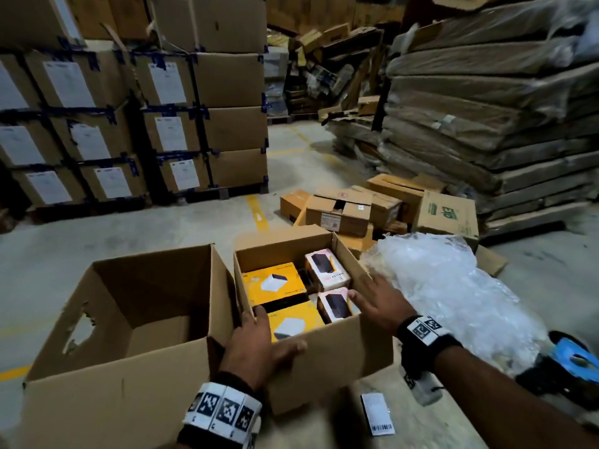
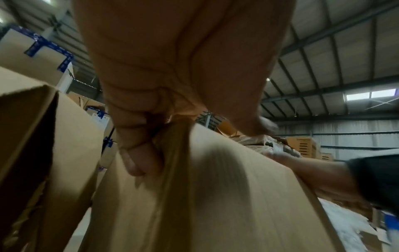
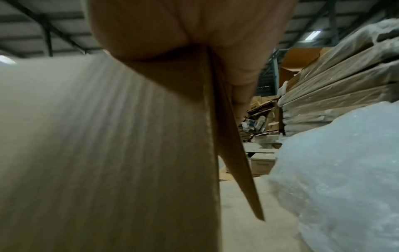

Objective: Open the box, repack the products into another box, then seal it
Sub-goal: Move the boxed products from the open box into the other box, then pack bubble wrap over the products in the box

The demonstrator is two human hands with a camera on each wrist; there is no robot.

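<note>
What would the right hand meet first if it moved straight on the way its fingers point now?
Probably the nearer white product box: the right hand reaches over the carton's right wall, fingertips close to it. Contact is unclear.

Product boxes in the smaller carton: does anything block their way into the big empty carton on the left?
Nothing visible does. Both cartons stand open-topped, side by side; only their adjoining walls lie between.

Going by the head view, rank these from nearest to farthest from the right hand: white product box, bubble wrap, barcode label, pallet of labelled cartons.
From the right hand:
1. White product box, under the fingertips.
2. Bubble wrap, just right.
3. Barcode label, on the floor, nearer the person.
4. Pallet of labelled cartons, far left.
</note>
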